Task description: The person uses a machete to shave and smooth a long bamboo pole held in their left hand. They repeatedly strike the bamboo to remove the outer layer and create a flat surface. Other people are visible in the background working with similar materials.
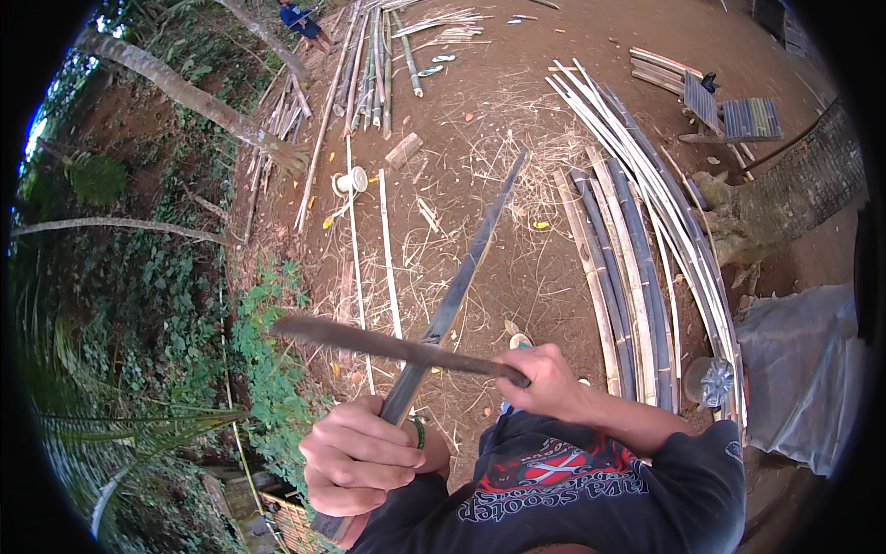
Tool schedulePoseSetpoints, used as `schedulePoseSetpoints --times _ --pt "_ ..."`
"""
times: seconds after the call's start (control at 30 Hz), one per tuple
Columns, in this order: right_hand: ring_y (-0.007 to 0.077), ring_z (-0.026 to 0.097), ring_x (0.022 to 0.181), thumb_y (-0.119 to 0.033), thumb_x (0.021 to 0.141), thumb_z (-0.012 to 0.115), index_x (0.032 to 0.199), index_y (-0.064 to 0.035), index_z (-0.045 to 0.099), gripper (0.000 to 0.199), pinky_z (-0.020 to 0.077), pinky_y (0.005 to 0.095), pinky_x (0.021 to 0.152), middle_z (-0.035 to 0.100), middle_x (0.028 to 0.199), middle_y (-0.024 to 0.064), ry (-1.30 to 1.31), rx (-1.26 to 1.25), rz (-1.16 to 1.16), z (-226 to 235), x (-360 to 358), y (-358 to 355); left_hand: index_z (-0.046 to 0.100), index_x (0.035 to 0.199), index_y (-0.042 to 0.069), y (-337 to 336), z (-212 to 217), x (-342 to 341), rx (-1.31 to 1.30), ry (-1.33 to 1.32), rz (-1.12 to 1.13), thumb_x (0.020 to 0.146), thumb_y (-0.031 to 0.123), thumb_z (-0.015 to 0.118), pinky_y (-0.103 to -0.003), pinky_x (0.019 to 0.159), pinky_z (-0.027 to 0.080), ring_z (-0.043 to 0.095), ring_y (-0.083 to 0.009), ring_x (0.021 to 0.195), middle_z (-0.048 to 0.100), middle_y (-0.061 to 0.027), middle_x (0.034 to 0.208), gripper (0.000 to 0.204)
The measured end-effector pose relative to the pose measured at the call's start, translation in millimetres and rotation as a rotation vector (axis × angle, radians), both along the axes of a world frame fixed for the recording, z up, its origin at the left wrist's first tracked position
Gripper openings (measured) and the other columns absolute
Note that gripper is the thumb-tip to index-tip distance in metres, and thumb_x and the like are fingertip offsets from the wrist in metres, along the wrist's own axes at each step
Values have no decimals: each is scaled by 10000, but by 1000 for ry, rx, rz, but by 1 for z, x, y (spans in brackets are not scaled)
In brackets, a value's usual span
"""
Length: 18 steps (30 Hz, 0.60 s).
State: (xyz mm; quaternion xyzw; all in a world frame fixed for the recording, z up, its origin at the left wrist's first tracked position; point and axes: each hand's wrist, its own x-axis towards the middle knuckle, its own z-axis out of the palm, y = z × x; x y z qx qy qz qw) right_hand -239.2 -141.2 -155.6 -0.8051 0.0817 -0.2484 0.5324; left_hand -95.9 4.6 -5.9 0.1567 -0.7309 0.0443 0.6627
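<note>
Dirt yard (540, 300): left hand (360, 457) clenches bamboo strip (461, 284), right hand (544, 380) grips blurred knife (383, 345), apparently trimming; next stroke needs steadiness.

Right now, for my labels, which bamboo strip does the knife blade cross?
The dark bamboo strip in the left hand; the strips at right lie unheld, clear of the knife blade.

At eleven o'clock we list one person in blue (299, 20); at twelve, a pair of sandals (431, 71); between ten and eleven, one pale spool (359, 179); between two and three, a thick tree trunk (812, 171); between three and four, grey plastic sheeting (798, 365); at nine, green foliage (157, 272).
</note>
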Motion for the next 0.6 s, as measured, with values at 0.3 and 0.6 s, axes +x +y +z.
schedulePoseSetpoints --times 0.3,0.6 --pt "299 694 611 -59 786 629 832 5 693 102 536 385 564 678 694 182 63 36 -49 -26 20 -18 544 776 8 5 -5 3 -32 17 -17 964 248 601 -320 378 513 651 -251 466 616 -143 559 310" --pt "375 686 680 -89 783 618 834 20 707 149 553 426 672 685 744 223 382 -62 -309 -135 85 -93 542 701 60 5 8 -10 -84 161 61 969 375 592 -223 315 419 587 -149 368 584 -61 488 417"
